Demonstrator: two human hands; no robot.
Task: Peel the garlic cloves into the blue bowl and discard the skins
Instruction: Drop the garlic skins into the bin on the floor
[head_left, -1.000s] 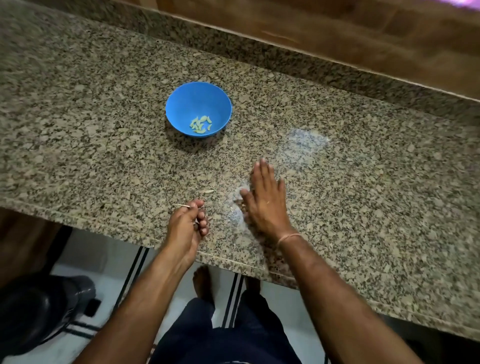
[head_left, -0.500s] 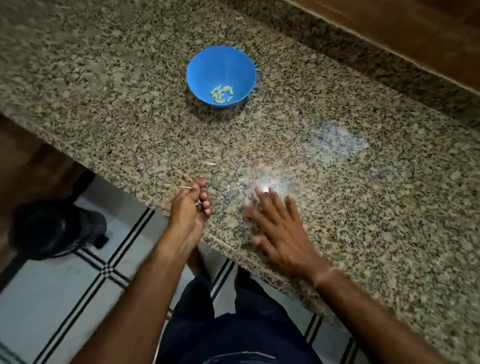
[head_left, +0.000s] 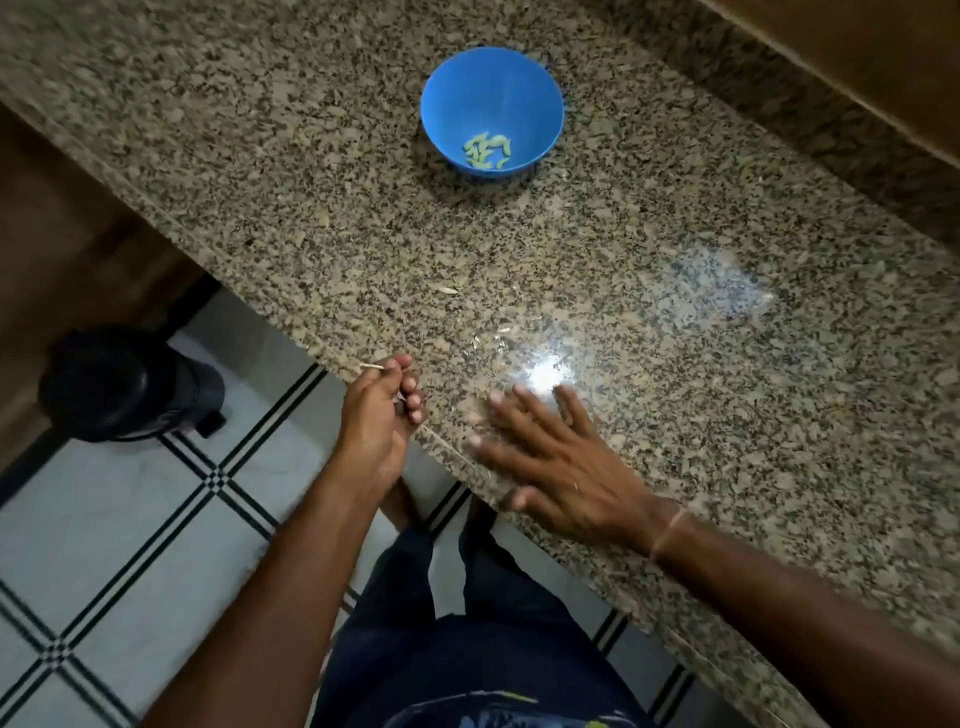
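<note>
Blue bowl (head_left: 493, 88), L hand (head_left: 375, 418) pinches skin (head_left: 371, 367)

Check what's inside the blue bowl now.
A small pile of pale peeled garlic cloves lies at the bottom of the blue bowl; the inner wall that shows is bare. Its near inner wall is hidden by the rim.

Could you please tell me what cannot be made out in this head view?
Head view:
Left hand: curled fingers hide whatever it holds besides the thin stalk.
Right hand: motion blur, contact with countertop unclear.
Garlic cloves in blue bowl: too small to count.
Black bin: open or lidded, too dark.
</note>
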